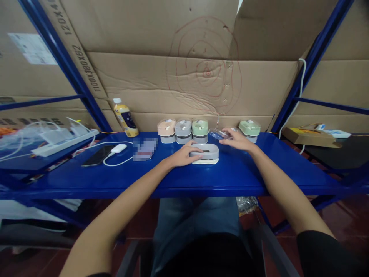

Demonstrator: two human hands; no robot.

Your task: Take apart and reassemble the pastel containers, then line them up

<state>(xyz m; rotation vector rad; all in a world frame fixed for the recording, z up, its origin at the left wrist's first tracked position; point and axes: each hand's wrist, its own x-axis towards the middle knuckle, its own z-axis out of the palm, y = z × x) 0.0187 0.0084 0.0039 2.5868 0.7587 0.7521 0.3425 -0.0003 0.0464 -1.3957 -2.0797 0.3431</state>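
A grey oval container (211, 153) with a dark slot in its top and a pale, wavy-edged piece beneath it sits near the middle of the blue table. My left hand (184, 154) grips its left end, thumb in front and fingers over the top. Just behind it, my right hand (236, 139) has its fingers on a clear plastic piece (215, 134), perhaps a lid. Three lidded containers stand in a row to the left of that piece: peach (166, 130), grey (183, 131) and green (200, 131). Another green container (250, 129) stands beyond my right wrist.
A yellow drink bottle (126, 119) stands at the back left. Nearer lie a dark phone (97, 156), a white charger (118, 148) with its cable, and a blurred-out phone-like object (145, 149). Blue frame posts rise on both sides, and cardboard (138, 84) backs the table (242, 177).
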